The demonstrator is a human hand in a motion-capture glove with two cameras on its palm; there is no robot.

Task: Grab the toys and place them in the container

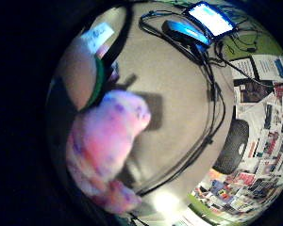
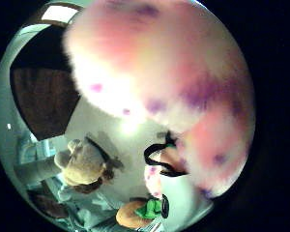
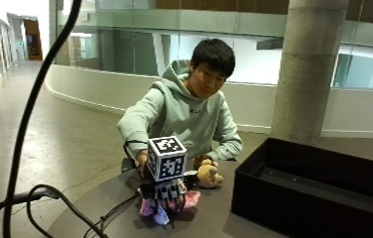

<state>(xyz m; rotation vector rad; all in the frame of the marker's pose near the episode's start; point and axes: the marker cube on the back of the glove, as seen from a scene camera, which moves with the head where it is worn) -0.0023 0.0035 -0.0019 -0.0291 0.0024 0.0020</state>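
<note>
A pink plush toy with purple spots (image 3: 163,207) is under my gloved right hand (image 3: 166,190), whose fingers curl down around it near the front of the round table (image 3: 220,219). I cannot tell whether it is lifted off the table. The same toy fills much of the thumb side palm view (image 2: 169,82) and shows in the little finger side palm view (image 1: 106,146). A brown plush toy (image 3: 207,174) sits on the table just behind the hand, also seen as a tan plush (image 2: 82,162). The large black container (image 3: 272,198) stands open on the right.
An orange toy with a green band (image 1: 87,77) lies beside the pink one. Black cables (image 1: 210,108) run over the table toward a blue device (image 1: 186,30) and a lit screen (image 1: 211,19). A thick black cable (image 3: 25,124) hangs in the foreground.
</note>
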